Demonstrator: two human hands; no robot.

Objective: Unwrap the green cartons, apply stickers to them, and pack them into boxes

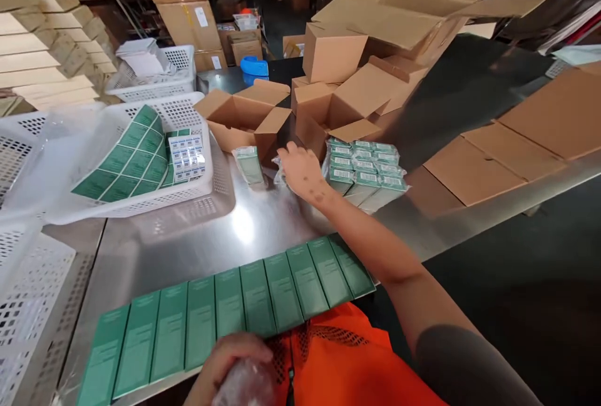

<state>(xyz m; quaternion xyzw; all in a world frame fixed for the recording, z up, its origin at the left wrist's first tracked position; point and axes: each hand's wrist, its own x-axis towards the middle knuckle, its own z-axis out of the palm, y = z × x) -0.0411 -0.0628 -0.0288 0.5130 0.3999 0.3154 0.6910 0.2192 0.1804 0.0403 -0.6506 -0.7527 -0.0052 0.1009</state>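
Observation:
My right hand point(303, 171) reaches to the middle of the metal table, fingers curled down over a clear plastic-wrapped pack point(278, 174), mostly hidden beneath it. To its left a wrapped green pack point(250, 165) stands alone; to its right is a block of similar wrapped packs point(366, 168) with white labels on top. Low at the front edge, my left hand point(230, 356) is closed around crumpled clear plastic point(246, 384). A row of green boxes point(228, 303) lies side by side along the edge, between my hands.
Open brown cartons point(244, 121) stand behind my right hand, with a large open carton point(413, 12) farther back. A white basket point(188, 196) on the left holds green label sheets point(136, 156) and a white sticker sheet point(186, 156). Flattened cardboard point(483, 162) lies right.

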